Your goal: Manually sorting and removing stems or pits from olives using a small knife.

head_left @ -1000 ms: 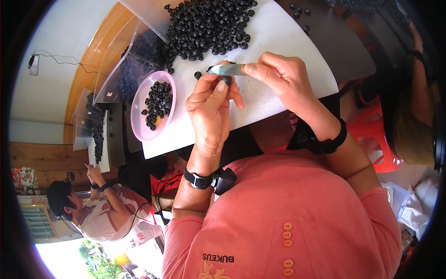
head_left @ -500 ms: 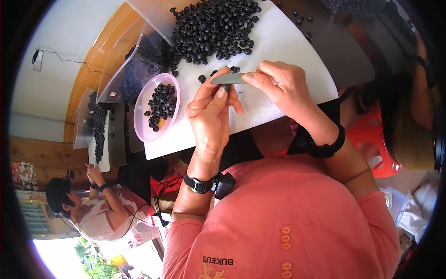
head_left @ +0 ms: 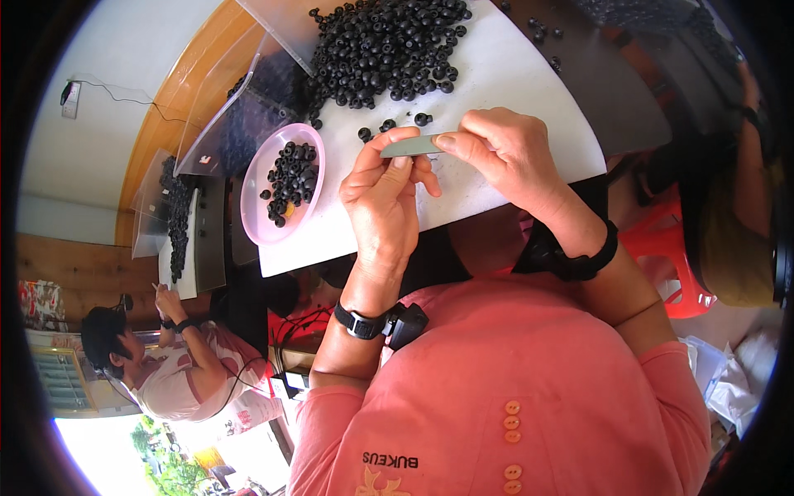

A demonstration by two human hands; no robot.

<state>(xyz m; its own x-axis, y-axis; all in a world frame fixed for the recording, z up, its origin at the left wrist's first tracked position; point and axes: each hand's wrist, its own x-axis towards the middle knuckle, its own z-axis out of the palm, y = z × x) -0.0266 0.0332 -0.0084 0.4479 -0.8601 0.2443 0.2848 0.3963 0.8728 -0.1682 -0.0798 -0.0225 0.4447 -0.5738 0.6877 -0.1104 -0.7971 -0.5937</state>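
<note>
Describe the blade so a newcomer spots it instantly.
Find the white tabletop, then the person's right hand above it. From that hand's thumb and fingers, a flat grey-green blade points toward the left hand. Unlike the small, rounded black pieces nearby, it is long and flat.

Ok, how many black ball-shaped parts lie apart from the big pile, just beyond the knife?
3 visible on the white table: left part, middle part and right part, in a rough row. More may be hidden behind the left hand.
</note>
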